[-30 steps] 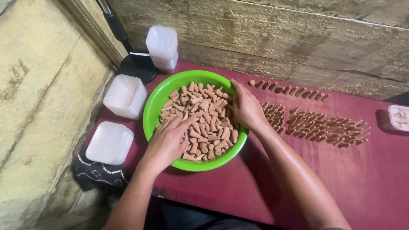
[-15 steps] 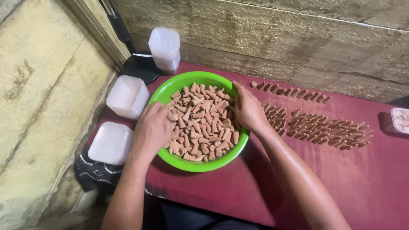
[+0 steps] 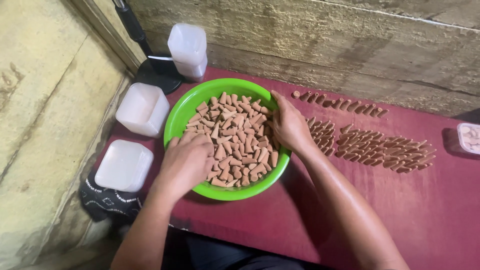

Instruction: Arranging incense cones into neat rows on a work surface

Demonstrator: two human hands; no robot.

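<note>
- Green bowl (image 3: 176,120): round plastic bowl at centre frame, resting on the table (image 3: 425,210), which is covered in dark red cloth
- Bowl contents: a loose heap of small tan cones (image 3: 240,135) lying at mixed angles and filling most of the bowl
- Left hand (image 3: 186,162): lower left of the bowl, palm down, fingers curled over the near-left rim and into the heap; the grip is partly closed over the cones, but whether any cone is actually held cannot be told, since the fingertips are hidden
- Right hand (image 3: 289,125): at the right rim of the bowl, fingers together and extended along the inner edge, touching the rim and the outermost cones; the grip is loosely open, with nothing seen clasped in it
- Laid-out cones (image 3: 385,147): right of the bowl, on the cloth, set in rows on their sides; a single thinner row (image 3: 340,104) runs above them, near the wall
- Upper white container (image 3: 142,109): square, translucent, just left of the bowl
- Lower white container (image 3: 124,165): same kind, further down the left edge of the table
- Stacked containers (image 3: 188,50): upper centre left, behind the bowl, beside a black round stand base (image 3: 155,77)
- Small container (image 3: 470,137): far right edge, cut off by the frame
</note>
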